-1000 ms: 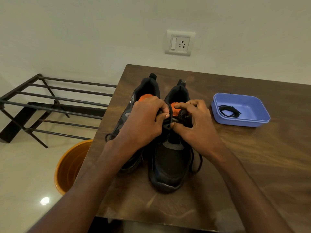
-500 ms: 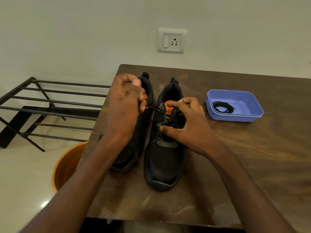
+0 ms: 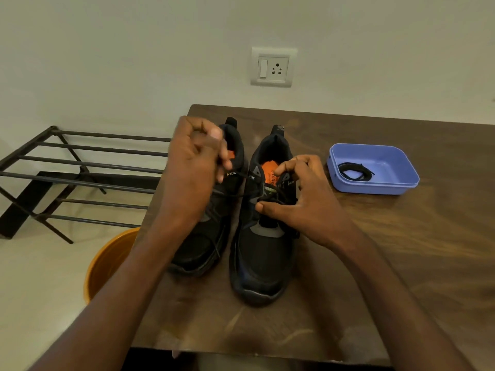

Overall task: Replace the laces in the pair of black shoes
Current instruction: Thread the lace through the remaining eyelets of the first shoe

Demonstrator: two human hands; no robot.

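Note:
Two black shoes with orange insoles stand side by side on the brown table (image 3: 401, 263), toes toward me. My left hand (image 3: 195, 162) is raised over the left shoe (image 3: 203, 245) and pinches a thin black lace (image 3: 241, 175) that runs taut to the right shoe (image 3: 263, 258). My right hand (image 3: 302, 199) rests on the right shoe's eyelet area, its thumb and fingers curled round the tongue and lacing. A coiled black lace (image 3: 353, 171) lies in a blue tray (image 3: 401, 183) to the right.
An orange bucket (image 3: 107, 261) stands on the floor left of the table. A black metal rack (image 3: 80, 172) lies beyond it by the wall. A wall socket (image 3: 273, 66) sits above the table's far edge.
My left hand rose from the right shoe's lacing and moved left, drawing the lace out taut. My right hand stayed on the right shoe.

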